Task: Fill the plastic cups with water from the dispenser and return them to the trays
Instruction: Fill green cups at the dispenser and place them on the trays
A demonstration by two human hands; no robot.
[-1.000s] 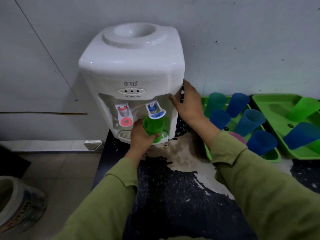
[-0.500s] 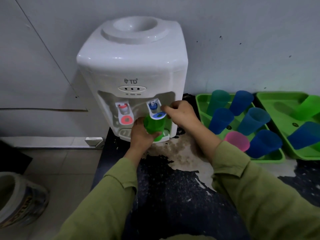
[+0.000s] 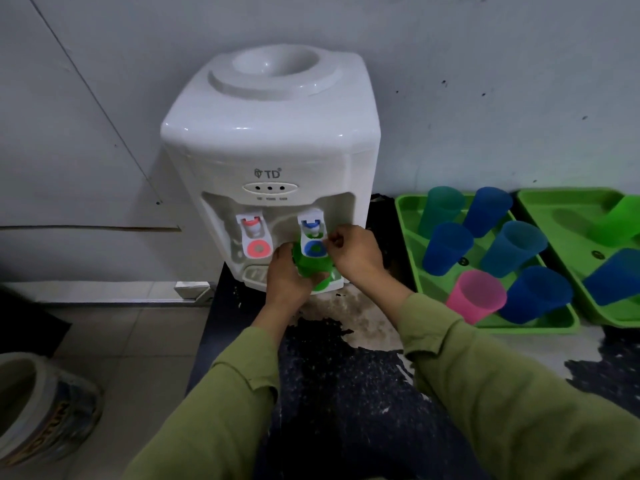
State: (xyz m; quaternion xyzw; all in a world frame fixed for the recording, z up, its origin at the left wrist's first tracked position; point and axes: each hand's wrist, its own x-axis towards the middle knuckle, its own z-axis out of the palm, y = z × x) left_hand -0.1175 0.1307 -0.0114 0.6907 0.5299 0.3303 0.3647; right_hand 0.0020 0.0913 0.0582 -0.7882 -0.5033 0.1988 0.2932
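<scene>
Landmark: a white plastic tabletop water dispenser [image 3: 270, 161] stood against the grey wall; every place below is given from it
Cup in hand: a green plastic cup [image 3: 309, 266] sat directly under the dispenser's blue tap [image 3: 312, 237], over the drip grille at its foot
Left hand: the left hand [image 3: 285, 282] was wrapped around the green cup from the near-left side, fingers closed on its wall
Right hand: the right hand [image 3: 356, 256] rested just right of the blue tap, fingers curled and fingertips touching the tap's lever; it held nothing else
Water: whether any was flowing could not be told; the cup's inside was hidden
Doing it well: by my judgement, the cup's mouth should stay centred under the spout and upright; the lever should be pressed steadily and released before the brim, so carrying it back spills nothing
Taps: two; a red tap [image 3: 254, 235] left of the blue one
Trays: two green plastic trays right of the dispenser; the nearer tray [image 3: 403, 209], and the farther tray [image 3: 568, 199] cut by the frame edge
Cups in nearer tray: six; one teal [image 3: 441, 211], four blue [image 3: 446, 247], one pink [image 3: 476, 301]
Cups in farther tray: two visible; one green [image 3: 614, 221], one blue [image 3: 614, 280]
</scene>
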